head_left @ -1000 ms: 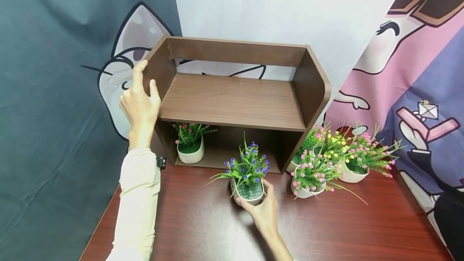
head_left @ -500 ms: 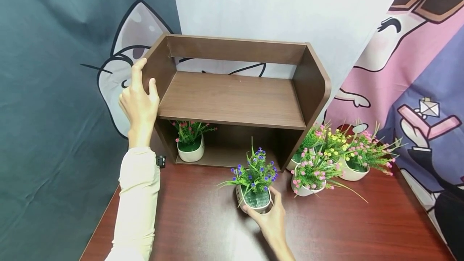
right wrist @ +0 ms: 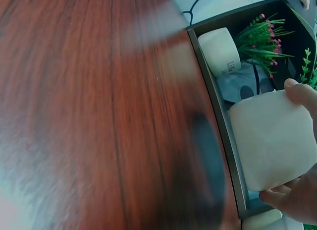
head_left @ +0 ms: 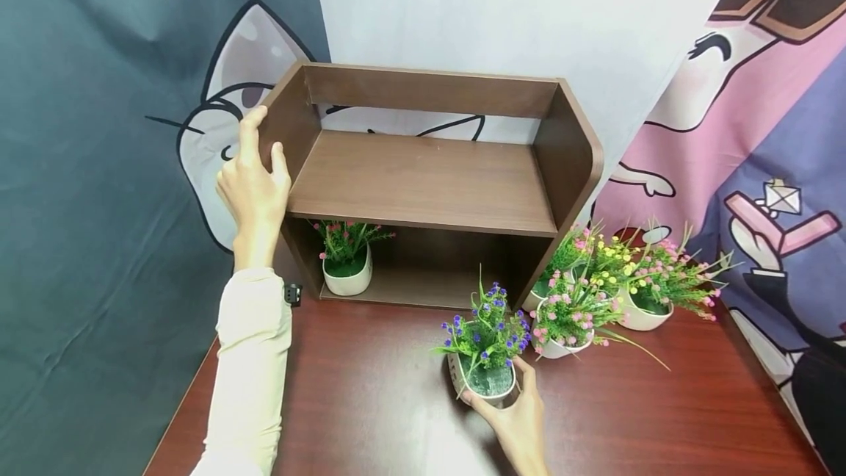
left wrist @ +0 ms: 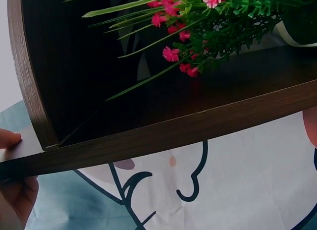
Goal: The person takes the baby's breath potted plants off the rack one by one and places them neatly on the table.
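Note:
My right hand holds a white pot of blue-purple artificial flowers between thumb and fingers. The pot is upright above the tabletop, in front of the lower right of a brown two-tier shelf. In the right wrist view the pot's pale wall faces the camera. My left hand grips the shelf's left side panel, thumb on one face and fingers on the other. In the lower tier's left end stands a white pot with red-pink flowers.
On the reddish wooden table, right of the shelf, several white pots stand close together, among them a pink-flowered plant, a yellow-flowered plant and another pink-flowered plant. Printed cloth hangs behind and at both sides.
My right hand has carried the blue-flowered pot to the right and a little nearer to me. The left hand has stayed on the shelf's side panel.

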Demonstrator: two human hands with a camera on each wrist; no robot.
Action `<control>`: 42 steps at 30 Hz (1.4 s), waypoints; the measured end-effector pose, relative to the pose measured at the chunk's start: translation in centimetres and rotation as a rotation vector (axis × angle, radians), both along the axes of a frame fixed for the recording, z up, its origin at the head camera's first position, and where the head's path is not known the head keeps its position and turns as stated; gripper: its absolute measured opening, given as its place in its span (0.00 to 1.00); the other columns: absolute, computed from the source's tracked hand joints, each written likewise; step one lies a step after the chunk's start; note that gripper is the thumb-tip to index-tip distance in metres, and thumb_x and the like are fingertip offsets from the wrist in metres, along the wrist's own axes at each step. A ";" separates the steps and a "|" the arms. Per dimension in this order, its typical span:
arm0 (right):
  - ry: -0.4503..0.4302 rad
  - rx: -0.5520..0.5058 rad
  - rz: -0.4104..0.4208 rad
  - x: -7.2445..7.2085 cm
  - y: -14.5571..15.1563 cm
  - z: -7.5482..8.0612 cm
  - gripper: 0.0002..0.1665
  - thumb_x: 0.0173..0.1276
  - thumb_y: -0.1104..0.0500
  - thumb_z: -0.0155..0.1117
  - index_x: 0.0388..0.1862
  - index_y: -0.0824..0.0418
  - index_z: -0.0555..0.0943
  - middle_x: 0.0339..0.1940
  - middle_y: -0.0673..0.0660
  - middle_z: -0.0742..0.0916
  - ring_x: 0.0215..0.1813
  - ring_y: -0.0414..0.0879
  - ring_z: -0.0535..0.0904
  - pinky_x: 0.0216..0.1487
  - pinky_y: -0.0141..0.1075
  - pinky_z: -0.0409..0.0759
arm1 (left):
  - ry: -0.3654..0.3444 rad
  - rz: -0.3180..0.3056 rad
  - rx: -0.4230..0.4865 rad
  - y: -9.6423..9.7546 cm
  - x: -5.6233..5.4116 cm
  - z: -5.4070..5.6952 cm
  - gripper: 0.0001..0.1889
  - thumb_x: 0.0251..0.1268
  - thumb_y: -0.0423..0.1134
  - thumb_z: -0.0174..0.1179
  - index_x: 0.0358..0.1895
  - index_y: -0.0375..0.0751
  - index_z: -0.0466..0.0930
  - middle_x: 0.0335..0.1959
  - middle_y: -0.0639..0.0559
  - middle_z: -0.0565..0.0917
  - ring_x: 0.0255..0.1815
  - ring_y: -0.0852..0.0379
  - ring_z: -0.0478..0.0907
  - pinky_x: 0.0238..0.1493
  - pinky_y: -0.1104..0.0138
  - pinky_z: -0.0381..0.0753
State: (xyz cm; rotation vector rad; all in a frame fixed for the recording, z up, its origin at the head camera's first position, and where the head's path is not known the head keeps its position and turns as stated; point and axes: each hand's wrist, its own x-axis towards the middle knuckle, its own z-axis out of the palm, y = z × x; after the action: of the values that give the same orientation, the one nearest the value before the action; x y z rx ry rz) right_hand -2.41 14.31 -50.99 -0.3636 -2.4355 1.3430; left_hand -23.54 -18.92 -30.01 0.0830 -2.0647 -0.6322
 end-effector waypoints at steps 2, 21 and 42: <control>-0.002 0.011 -0.013 0.4 0.4 0.0 0.55 0.29 0.51 0.84 0.57 0.66 0.67 0.47 0.69 0.81 0.50 0.59 0.76 0.51 0.52 0.67 | 0.000 0.001 0.001 0.0 0.0 -0.1 0.20 0.67 0.41 0.50 0.62 0.56 0.69 0.13 0.39 0.69 0.13 0.44 0.60 0.21 0.59 0.55; 0.010 0.075 -0.057 3.1 3.1 -0.7 0.53 0.26 0.57 0.85 0.54 0.68 0.68 0.47 0.71 0.81 0.48 0.60 0.78 0.44 0.15 0.62 | 0.013 0.000 0.010 0.0 0.0 0.0 0.20 0.67 0.42 0.50 0.62 0.57 0.69 0.14 0.39 0.70 0.13 0.46 0.60 0.21 0.59 0.55; -0.071 0.202 -0.205 4.9 4.1 -0.1 0.52 0.26 0.54 0.84 0.52 0.66 0.66 0.35 0.67 0.84 0.37 0.60 0.79 0.35 0.50 0.72 | 0.018 0.017 0.005 -0.1 -0.3 -0.2 0.21 0.65 0.40 0.53 0.61 0.55 0.70 0.15 0.36 0.74 0.14 0.45 0.61 0.21 0.57 0.56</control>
State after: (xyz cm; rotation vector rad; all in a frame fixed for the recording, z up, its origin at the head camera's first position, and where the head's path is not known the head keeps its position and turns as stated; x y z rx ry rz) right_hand 2.53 18.41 -51.09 -0.5985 -2.4841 1.0052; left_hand -23.82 -19.05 -30.26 0.0967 -2.0430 -0.6258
